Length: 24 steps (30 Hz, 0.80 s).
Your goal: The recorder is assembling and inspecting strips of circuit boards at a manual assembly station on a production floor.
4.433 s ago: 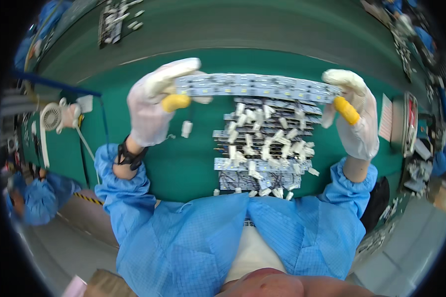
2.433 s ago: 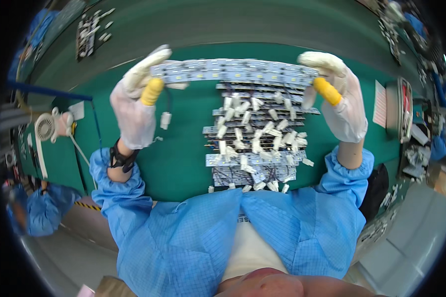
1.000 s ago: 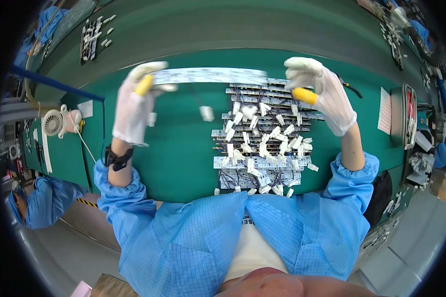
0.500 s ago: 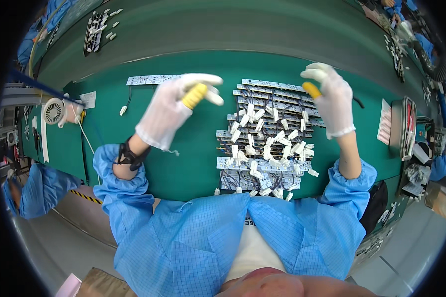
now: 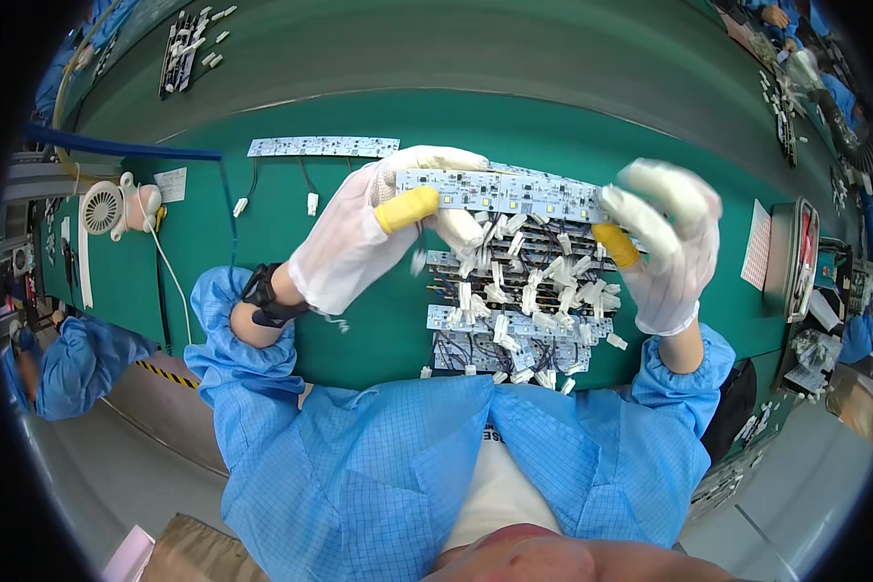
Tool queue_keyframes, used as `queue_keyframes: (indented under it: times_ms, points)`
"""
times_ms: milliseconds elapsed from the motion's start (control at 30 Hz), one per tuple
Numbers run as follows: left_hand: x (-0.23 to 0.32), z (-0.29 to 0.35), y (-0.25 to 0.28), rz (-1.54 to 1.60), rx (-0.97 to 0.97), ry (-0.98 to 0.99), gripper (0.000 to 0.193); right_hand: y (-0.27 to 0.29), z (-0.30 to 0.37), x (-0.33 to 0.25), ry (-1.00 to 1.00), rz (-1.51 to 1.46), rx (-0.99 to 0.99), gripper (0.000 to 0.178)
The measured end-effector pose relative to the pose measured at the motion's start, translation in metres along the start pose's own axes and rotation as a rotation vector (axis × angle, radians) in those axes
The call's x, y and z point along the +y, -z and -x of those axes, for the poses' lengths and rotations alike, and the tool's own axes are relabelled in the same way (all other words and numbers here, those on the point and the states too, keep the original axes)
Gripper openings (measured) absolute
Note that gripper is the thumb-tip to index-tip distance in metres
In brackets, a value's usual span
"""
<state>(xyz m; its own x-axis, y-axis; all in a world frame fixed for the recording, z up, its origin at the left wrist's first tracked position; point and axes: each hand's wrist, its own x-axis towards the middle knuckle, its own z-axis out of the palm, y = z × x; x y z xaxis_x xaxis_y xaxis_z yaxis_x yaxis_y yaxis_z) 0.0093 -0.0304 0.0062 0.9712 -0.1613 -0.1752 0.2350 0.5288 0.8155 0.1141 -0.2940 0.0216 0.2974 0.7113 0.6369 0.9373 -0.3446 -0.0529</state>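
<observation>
A white LED circuit board (image 5: 504,192) is raised above the pile, its long side running left to right. My left hand (image 5: 354,228), in a white glove with a yellow thumb cover, grips the board's left end. Gloved likewise, my right hand (image 5: 669,242) is at the board's right end, fingers curved and apart; one fingertip meets or overlaps that end, and motion smears the others. Below the raised board lies a stack of similar boards (image 5: 446,317) with dark wires and several white connectors (image 5: 543,291). The raised board hides part of the stack's far side.
Another wired LED board (image 5: 325,146) lies at the far left of the green table (image 5: 359,339). A small white fan (image 5: 104,211) stands left, a metal-sided box (image 5: 791,254) right. Beyond a raised edge lie more boards (image 5: 177,53). Co-workers' blue sleeves (image 5: 82,364) show at the sides.
A board has come up from the stack's far side into my left hand, which moved right. My right hand has shifted slightly right and nearer me, beside the board's end.
</observation>
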Motion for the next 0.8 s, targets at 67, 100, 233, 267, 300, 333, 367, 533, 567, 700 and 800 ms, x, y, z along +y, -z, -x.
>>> queue_keyframes:
  times_ms: [67, 100, 233, 267, 300, 333, 367, 533, 567, 700, 800]
  points:
    - [0.007, 0.005, 0.006, -0.449, 0.092, 0.03, 0.051, -0.003, -0.01, 0.005, -0.139, -0.036, 0.067, 0.055]
    - [0.006, 0.006, 0.005, -0.378, 0.059, -0.012, 0.052, -0.007, -0.004, 0.012, -0.244, -0.265, 0.023, 0.067]
    - [0.007, 0.012, -0.001, -0.491, 0.05, -0.122, 0.058, 0.006, -0.002, 0.005, -0.92, -0.98, -0.182, 0.05]
    - [0.004, 0.013, -0.001, -0.49, 0.056, -0.123, 0.058, 0.009, 0.0, 0.007, -0.917, -0.982, -0.186, 0.05]
    - [-0.001, 0.012, 0.001, -0.443, 0.036, -0.205, 0.057, 0.009, 0.002, 0.007, -0.924, -1.055, -0.126, 0.043]
    - [-0.004, 0.013, 0.003, -0.395, 0.017, -0.288, 0.056, 0.01, 0.003, 0.009, -0.931, -1.126, -0.065, 0.037]
    - [-0.003, 0.013, 0.006, -0.493, 0.047, -0.307, 0.055, 0.012, 0.004, 0.012, -0.922, -1.122, -0.078, 0.036]
    - [0.005, 0.021, 0.012, -0.762, 0.061, -0.296, 0.056, 0.016, -0.001, 0.011, -0.844, -1.148, -0.102, 0.041]
    - [0.005, 0.019, 0.014, -0.808, 0.049, -0.331, 0.055, 0.015, -0.002, 0.009, -0.857, -1.168, -0.071, 0.041]
    - [0.005, 0.013, 0.018, -0.951, 0.013, -0.568, 0.053, 0.017, 0.002, 0.01, -0.8, -1.179, -0.033, 0.043]
    - [0.007, 0.016, 0.018, -0.829, 0.039, -0.501, 0.047, 0.021, 0.0, 0.008, -0.869, -1.224, -0.069, 0.043]
